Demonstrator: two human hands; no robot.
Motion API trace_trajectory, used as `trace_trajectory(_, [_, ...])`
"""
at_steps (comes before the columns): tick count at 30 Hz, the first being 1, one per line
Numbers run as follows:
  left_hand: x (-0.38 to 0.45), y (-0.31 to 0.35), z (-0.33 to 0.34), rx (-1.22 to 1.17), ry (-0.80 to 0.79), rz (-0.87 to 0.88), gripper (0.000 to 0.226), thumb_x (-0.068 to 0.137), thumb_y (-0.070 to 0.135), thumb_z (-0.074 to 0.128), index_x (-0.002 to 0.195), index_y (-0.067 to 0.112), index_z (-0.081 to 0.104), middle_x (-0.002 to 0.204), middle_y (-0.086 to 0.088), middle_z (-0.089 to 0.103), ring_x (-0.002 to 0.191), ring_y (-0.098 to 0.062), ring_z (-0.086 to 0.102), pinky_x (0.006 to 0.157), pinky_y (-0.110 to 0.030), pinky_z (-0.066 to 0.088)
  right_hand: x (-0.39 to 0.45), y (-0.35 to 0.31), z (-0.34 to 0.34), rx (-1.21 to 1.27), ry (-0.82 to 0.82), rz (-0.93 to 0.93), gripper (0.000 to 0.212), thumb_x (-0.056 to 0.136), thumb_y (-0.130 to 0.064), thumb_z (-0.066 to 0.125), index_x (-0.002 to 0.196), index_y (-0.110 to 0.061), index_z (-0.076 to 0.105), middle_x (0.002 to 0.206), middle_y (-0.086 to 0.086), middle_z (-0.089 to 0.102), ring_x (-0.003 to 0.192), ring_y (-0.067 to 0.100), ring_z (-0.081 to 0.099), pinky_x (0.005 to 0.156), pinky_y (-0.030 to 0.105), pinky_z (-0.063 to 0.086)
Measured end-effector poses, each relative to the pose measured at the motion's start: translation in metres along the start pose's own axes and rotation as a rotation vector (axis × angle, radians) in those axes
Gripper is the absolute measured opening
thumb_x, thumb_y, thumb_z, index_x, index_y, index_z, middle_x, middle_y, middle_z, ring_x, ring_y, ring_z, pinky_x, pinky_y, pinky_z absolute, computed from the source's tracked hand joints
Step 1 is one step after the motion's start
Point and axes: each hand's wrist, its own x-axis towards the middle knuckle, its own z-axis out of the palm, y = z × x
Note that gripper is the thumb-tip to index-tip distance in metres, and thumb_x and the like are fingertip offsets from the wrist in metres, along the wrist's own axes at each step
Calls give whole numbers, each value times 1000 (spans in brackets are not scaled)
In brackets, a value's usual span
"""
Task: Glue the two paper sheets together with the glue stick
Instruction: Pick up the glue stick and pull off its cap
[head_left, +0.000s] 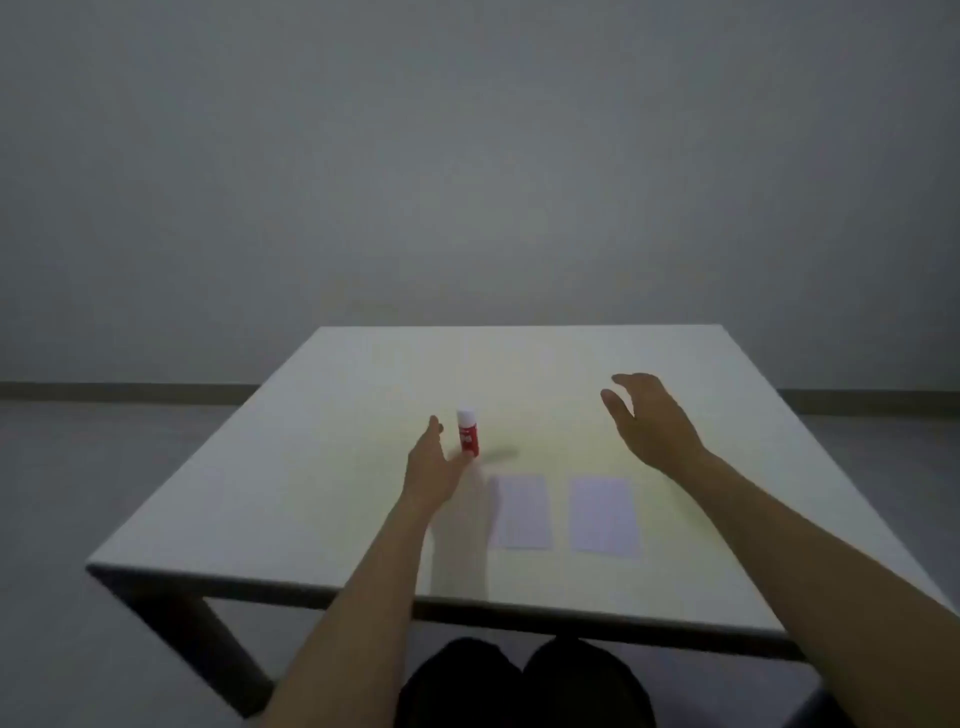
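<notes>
Red and white, the glue stick (467, 433) stands upright on the pale worktop (291, 467), its white cap on top and a soft shadow stretching to its right. The left hand (434, 470) is spread beside it, fingers loose, thumb side just short of the tube's base; whether skin touches the tube cannot be told through the blur. It grips nothing. The right hand (649, 423) hovers farther right and deeper over the worktop, fingers curled loosely apart, empty, well clear of the glue stick.

Two paper sheets lie flat near the front edge, side by side with a narrow strip of bare worktop between them: the left sheet (521, 512) sits just right of the left forearm, and the right sheet (603, 514) lies between the two forearms, closer to the right one. Neither sheet is covered by a hand or arm.

Dark table legs show under the front edge, with dark-clothed knees (524, 686) below. Behind stands a plain grey wall (467, 156) with a dark skirting strip above a grey floor.
</notes>
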Motion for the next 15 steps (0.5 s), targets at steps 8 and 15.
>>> trace_trajectory(8, [-2, 11, 18, -129, 156, -10, 11, 82, 19, 64, 84, 11, 71, 86, -9, 75, 88, -28, 68, 70, -27, 43, 1, -54, 20, 281, -100, -48, 44, 94, -39, 46, 128, -11, 49, 120, 13, 61, 101, 28, 62, 86, 30, 43])
trace_trajectory(15, [-8, 24, 12, 85, 118, 300, 23, 72, 25, 77, 93, 19, 68, 88, 5, 64, 76, -13, 60, 68, -28, 48, 21, -94, 24, 260, -319, 189, 73, 82, -72, 32, 78, -3, 58, 56, 14, 64, 34, 20, 52, 42, 23, 46])
